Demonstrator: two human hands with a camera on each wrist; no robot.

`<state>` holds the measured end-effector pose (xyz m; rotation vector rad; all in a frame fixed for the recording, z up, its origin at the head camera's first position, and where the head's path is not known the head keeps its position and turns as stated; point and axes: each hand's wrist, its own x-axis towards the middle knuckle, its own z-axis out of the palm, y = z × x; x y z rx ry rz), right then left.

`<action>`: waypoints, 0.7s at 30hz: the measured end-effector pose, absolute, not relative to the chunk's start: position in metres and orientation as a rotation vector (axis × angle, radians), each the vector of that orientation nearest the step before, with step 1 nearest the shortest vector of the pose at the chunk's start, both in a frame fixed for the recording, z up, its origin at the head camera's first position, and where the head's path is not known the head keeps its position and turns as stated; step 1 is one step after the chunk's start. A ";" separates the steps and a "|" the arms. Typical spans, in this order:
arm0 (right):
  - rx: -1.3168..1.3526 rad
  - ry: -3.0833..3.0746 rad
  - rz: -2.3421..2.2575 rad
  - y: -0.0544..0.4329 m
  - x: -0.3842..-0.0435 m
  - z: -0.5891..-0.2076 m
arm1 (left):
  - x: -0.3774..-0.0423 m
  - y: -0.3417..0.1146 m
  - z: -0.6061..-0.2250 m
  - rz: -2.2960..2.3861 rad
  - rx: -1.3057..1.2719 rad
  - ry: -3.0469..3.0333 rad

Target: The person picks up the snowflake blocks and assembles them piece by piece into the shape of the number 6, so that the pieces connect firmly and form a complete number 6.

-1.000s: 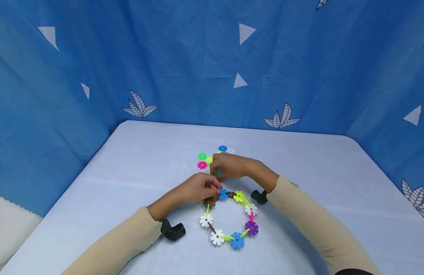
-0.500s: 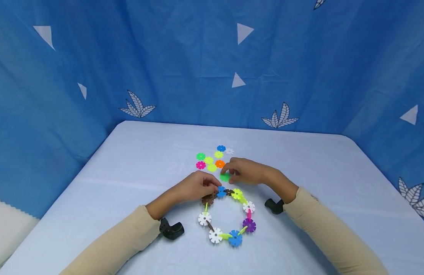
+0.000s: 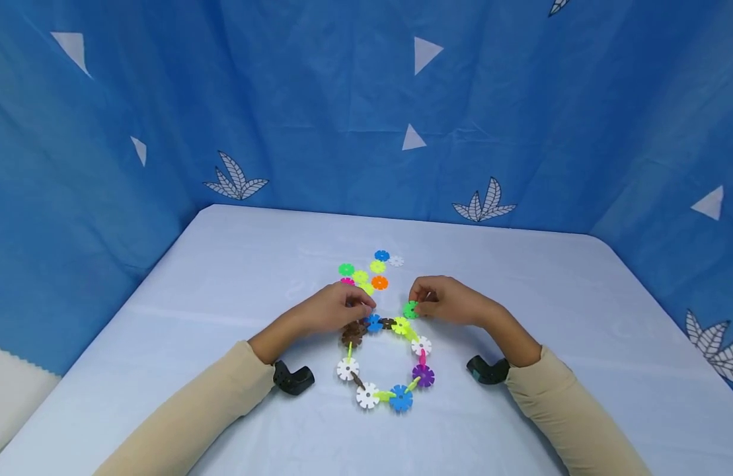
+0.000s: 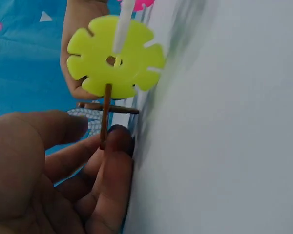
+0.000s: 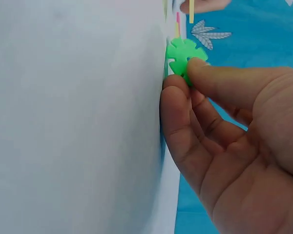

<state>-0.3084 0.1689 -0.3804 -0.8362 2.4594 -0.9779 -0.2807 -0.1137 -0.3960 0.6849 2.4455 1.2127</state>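
A ring of notched plastic discs joined edge to edge lies on the table, with a blue disc [image 3: 374, 322], a purple disc [image 3: 423, 376] and white, yellow and brown ones. My left hand [image 3: 333, 309] is over the ring's upper left, beside the blue disc. In the left wrist view its thumb stands apart from the loosely bent fingers, near a brown disc [image 4: 106, 122] seen edge-on. A yellow disc [image 4: 122, 53] shows beyond. Right of the ring's top, my right hand [image 3: 452, 301] pinches a green notched disc [image 5: 181, 52] between thumb and fingers.
Several loose discs lie behind the ring, among them an orange disc [image 3: 379, 283], a blue one and a white disc [image 3: 396, 262]. Black wrist-worn devices sit beneath both wrists. A blue patterned curtain [image 3: 342, 99] hangs behind the white table [image 3: 271, 251].
My right hand has picked up the green disc from the table and moved right with it. My left hand has risen slightly from the blue disc. The head view has shifted a little.
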 end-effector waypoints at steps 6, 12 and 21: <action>-0.881 2.358 -0.957 0.174 -0.306 -0.375 | -0.288 -0.108 -0.391 1.159 0.794 2.391; -0.898 2.334 -0.929 0.176 -0.302 -0.372 | -0.288 -0.103 -0.391 1.145 0.834 2.359; -0.938 2.369 -0.890 0.167 -0.296 -0.372 | -0.280 -0.107 -0.390 1.138 0.760 2.406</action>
